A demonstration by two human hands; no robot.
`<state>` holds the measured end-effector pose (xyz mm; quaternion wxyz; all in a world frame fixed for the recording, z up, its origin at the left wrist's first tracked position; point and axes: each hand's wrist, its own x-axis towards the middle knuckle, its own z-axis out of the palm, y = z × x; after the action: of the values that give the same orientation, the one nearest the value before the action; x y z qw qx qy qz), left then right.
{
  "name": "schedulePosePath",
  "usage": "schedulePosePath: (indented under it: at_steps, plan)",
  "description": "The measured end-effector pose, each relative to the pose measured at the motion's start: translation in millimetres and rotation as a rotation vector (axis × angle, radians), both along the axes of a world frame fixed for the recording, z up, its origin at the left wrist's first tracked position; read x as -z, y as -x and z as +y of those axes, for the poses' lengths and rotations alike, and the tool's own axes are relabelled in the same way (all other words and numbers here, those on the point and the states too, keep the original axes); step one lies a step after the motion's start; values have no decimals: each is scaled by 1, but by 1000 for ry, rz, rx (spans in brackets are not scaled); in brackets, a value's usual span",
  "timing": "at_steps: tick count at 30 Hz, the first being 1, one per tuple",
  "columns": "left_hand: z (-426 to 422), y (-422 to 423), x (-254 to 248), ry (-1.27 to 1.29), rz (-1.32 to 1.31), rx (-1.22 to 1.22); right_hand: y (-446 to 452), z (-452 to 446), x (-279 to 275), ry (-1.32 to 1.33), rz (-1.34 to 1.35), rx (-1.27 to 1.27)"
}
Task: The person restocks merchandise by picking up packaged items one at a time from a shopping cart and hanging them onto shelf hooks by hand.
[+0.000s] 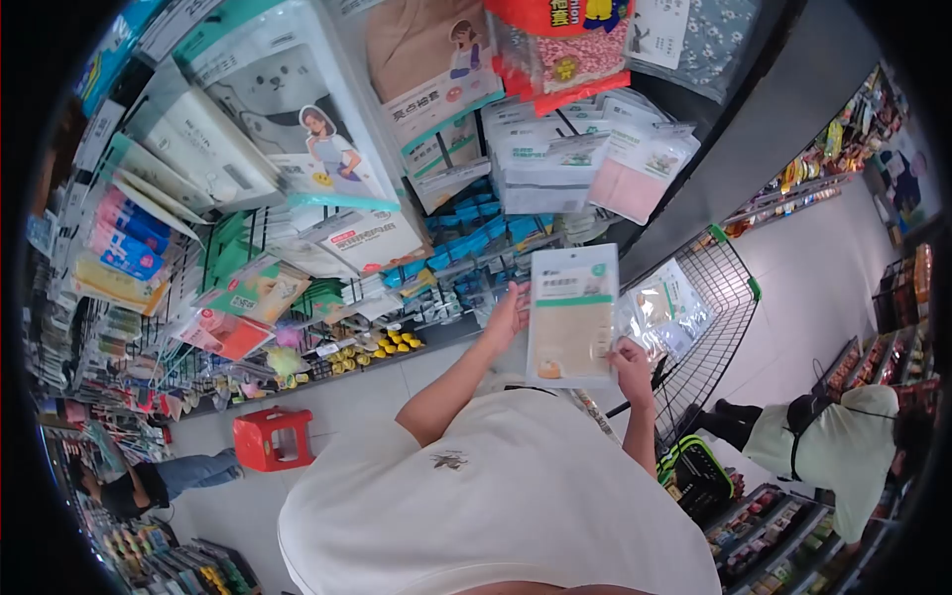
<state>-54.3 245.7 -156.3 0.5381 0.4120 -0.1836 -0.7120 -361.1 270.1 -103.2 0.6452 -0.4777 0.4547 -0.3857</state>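
Beige-&-wht pkt (573, 337), grn-striped, gray-blue floral pkg (716, 48), red stool (260, 426), blk grn-cornered trolley (737, 260), wht tee (496, 511)

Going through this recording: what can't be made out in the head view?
All in the head view:
Left hand: some fingers hidden behind the beige package.
Beige package: fine print too small to read.
Cart: inside partly covered by clear-wrapped packs.
Person at far right: head obscured near the dark lens border.
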Motion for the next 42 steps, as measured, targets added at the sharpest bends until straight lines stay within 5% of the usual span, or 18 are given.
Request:
schedulePosePath:
  at_steps: [11,21,29,31,42]
  plan:
    - [-1,-80,-95,144,-83,-553,-91,-54,-34,180,153,-315]
    - [-39,-123,-181,303,-428,-571,-163,-104,-41,393,142,-319]
    - [-60,-136,-171,380,-360,-611,-180,-118,-72,486,336,-350]
    - [-55,-135,-177,391,-346,-628,-182,-111,-86,493,217,-339]
    - [-44,-142,-164,421,-219,-479,-184,-104,-57,593,348,-338]
